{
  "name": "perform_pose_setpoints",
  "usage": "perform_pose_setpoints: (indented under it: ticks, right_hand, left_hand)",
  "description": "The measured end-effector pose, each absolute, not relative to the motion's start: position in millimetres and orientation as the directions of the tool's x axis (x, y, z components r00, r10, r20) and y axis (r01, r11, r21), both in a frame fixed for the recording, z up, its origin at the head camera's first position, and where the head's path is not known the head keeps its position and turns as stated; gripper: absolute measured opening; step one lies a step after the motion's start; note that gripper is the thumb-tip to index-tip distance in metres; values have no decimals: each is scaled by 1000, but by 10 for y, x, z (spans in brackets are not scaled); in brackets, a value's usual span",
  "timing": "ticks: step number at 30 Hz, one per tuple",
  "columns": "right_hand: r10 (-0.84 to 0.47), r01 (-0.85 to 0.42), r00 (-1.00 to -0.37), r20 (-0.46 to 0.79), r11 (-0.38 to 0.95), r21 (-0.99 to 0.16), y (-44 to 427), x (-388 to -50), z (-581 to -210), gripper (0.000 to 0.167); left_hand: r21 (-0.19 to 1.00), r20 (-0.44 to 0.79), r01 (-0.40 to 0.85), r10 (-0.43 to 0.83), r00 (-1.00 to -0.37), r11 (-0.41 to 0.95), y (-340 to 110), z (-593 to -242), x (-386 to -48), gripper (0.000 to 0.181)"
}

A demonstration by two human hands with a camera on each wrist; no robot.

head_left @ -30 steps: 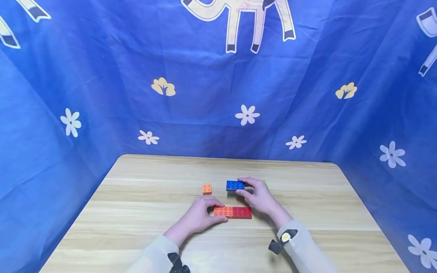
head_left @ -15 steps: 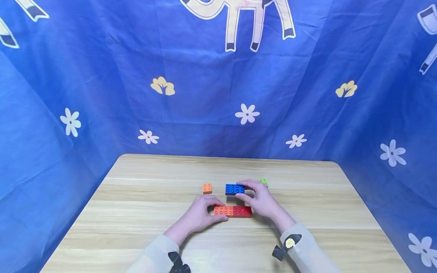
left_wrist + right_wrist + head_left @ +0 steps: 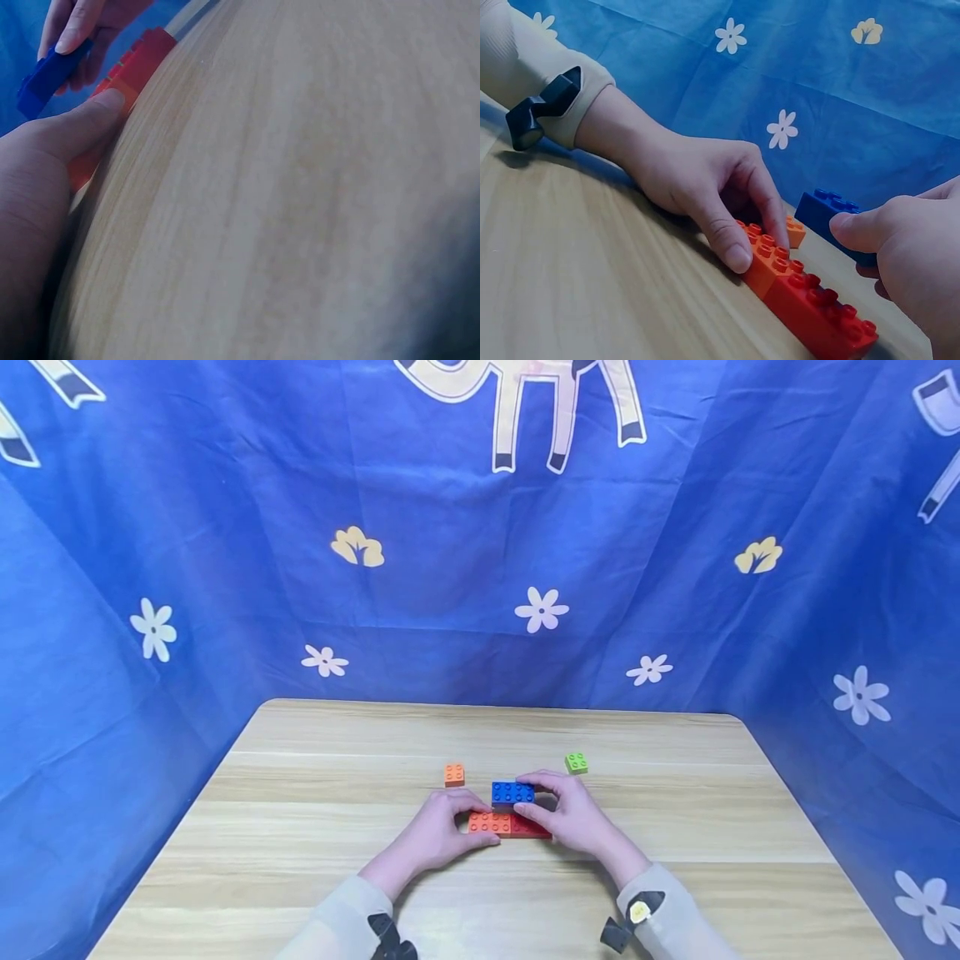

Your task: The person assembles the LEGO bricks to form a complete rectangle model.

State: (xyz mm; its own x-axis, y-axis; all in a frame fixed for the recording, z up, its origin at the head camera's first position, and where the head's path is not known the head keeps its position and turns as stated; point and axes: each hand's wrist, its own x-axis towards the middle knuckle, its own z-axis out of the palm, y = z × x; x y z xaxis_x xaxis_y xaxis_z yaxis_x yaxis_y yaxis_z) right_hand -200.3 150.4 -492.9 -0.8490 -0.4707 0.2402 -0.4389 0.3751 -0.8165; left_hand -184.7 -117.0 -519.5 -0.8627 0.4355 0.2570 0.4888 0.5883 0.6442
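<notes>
The left hand [image 3: 438, 837] grips an orange brick [image 3: 480, 824] between thumb and fingers on the table. A red brick [image 3: 534, 828] lies end to end with it on the right. Pinched at its right end by the right hand [image 3: 576, 814], a blue brick [image 3: 513, 792] is held in the air just behind and above the place where orange and red meet. In the right wrist view the blue brick [image 3: 827, 217] stays apart from the red brick [image 3: 817, 315]. The left wrist view shows the blue brick [image 3: 49, 79] beyond the left thumb.
A small orange brick [image 3: 454, 775] stands behind the left hand, and a small green brick [image 3: 576, 763] behind the right hand. The wooden table [image 3: 337, 743] ends at a blue patterned curtain [image 3: 450, 610] at the back and sides.
The right hand has brought the blue brick toward the person, closer to the orange and red bricks, uncovering the green brick. The left hand has kept its place.
</notes>
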Motion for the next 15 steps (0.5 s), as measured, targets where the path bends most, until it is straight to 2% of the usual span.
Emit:
perform_pose_setpoints:
  ticks: [15]
  right_hand:
    - [-473, -406, -857, 203, 379, -831, 1506, -1935, -5059, 35]
  left_hand:
    - [656, 252, 480, 430, -867, 583, -1176, -5180, -1850, 39]
